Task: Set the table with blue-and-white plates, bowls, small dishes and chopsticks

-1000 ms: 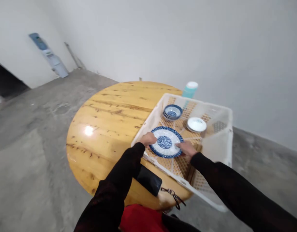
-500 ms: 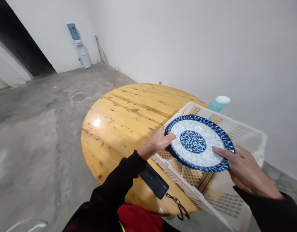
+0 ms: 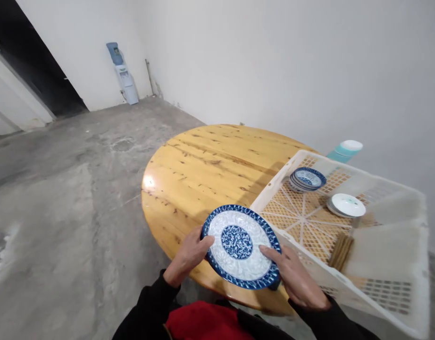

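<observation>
A stack of blue-and-white patterned plates (image 3: 235, 271) is held between my two hands over the near edge of the round wooden table. Only the top plate shows in full; how many lie under it I cannot tell. My left hand (image 3: 192, 248) grips the left rim, thumb on top and fingers hidden underneath. On the right rim, my right hand (image 3: 297, 276) has its thumb pressed on the upper face. To the right of the plates stands a white plastic crate (image 3: 373, 177) with lattice sides and floor.
Inside the crate are stacked blue-and-white bowls (image 3: 309, 178), small white dishes (image 3: 348, 205) and a bundle of brown sticks (image 3: 341, 252). A teal cylinder with a white top (image 3: 345, 151) stands behind it. The wooden table (image 3: 203, 165) reaches left; a water dispenser (image 3: 127, 85) stands by the far wall.
Both hands have carried the plates left and toward me, from above the crate to the table's near edge. The bowls and dishes in the crate have come into sight.
</observation>
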`<move>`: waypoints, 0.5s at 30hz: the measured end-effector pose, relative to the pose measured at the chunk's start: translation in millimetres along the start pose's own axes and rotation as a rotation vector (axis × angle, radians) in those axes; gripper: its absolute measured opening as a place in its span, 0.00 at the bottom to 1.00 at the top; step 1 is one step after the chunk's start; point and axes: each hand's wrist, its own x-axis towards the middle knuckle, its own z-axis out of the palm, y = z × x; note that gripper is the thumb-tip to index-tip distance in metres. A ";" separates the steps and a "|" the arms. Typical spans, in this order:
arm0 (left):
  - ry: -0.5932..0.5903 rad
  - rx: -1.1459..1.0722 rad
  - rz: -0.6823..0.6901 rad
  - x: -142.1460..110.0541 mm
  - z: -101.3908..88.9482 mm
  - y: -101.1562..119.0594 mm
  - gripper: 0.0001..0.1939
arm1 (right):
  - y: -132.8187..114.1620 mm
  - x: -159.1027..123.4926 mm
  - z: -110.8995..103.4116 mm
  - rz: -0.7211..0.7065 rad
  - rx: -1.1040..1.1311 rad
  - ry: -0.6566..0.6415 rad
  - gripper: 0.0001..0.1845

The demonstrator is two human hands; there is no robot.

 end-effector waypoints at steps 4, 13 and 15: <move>0.023 0.027 -0.050 -38.7 -62.0 -33.2 0.13 | 38.4 -13.7 67.3 0.007 -0.016 -0.015 0.25; 0.108 0.138 -0.206 -87.6 -185.5 -80.7 0.17 | 95.9 -28.7 195.7 0.025 -0.020 0.002 0.22; 0.106 0.132 -0.223 -90.7 -202.1 -84.3 0.20 | 102.2 -26.2 212.6 0.000 -0.024 0.016 0.20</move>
